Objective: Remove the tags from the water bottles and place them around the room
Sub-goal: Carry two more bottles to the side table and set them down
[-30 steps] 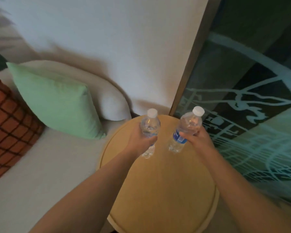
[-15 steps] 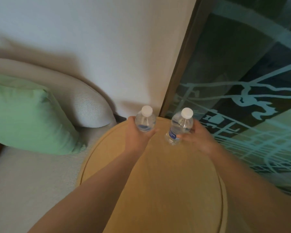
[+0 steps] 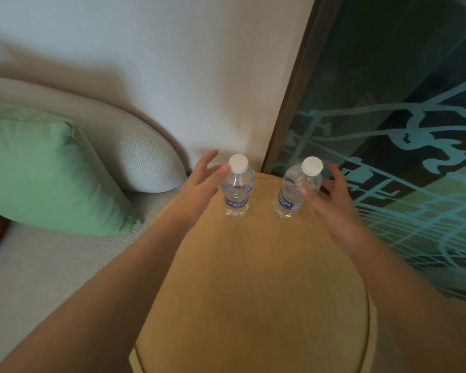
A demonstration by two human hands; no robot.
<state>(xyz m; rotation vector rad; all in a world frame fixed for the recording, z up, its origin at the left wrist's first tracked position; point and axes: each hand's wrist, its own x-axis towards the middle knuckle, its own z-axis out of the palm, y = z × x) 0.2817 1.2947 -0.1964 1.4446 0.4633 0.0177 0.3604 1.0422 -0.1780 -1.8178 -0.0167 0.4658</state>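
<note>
Two clear water bottles with white caps and blue labels stand upright at the far edge of a round wooden table [image 3: 253, 278]. The left bottle [image 3: 237, 189] and the right bottle [image 3: 293, 192] are a short gap apart. My left hand [image 3: 199, 184] hovers just left of the left bottle, fingers spread, holding nothing. My right hand [image 3: 331, 200] is just right of the right bottle with fingers loosely spread, its thumb in front of the bottle's side. No tags are visible on either bottle.
A pale sofa [image 3: 51, 265] with a green cushion [image 3: 46, 170] lies left of the table. A white wall [image 3: 172, 63] rises behind. A dark-framed glass panel [image 3: 388, 130] with a teal pattern stands close on the right.
Both hands carried the bottles to the table's far edge, set them upright and let go; the fingers have spread away from the bottles.
</note>
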